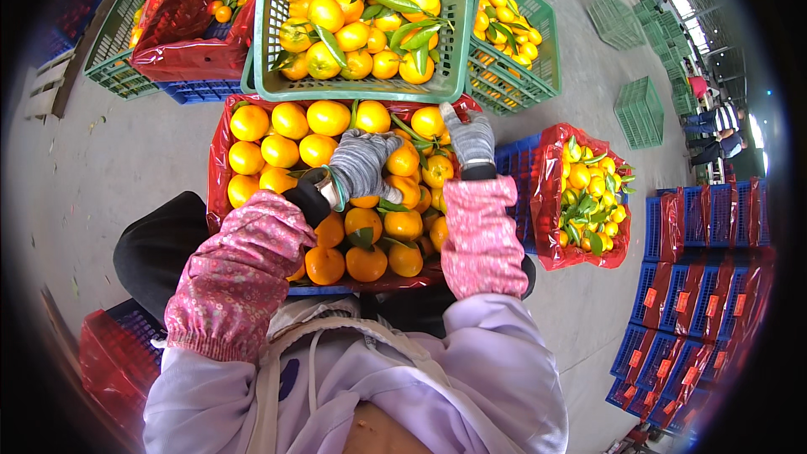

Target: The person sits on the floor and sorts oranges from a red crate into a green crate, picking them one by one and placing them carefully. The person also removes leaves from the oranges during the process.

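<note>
My left hand [362, 164], in a grey striped knit glove, reaches over the fruit in a red-lined blue crate. Its thumb and fingers are spread beside a mandarin [402, 160] near the crate's middle; whether they grip it is hidden. At the crate's far right corner is my right hand [470, 133], gloved alike, by the red plastic liner [217, 157] and the lower rim of a green crate [365, 96]. What its fingers hold cannot be made out. Orange mandarins [331, 116] lie in rows on the left; some others carry green leaves.
Leafy mandarins [350, 34] fill the green crate ahead. Another green crate [548, 63] stands behind on the right, and a red-lined crate of fruit [586, 202] sits right. Blue crates [687, 290] are stacked far right. A red-lined crate [189, 57] stands at left. People [719, 132] are far off.
</note>
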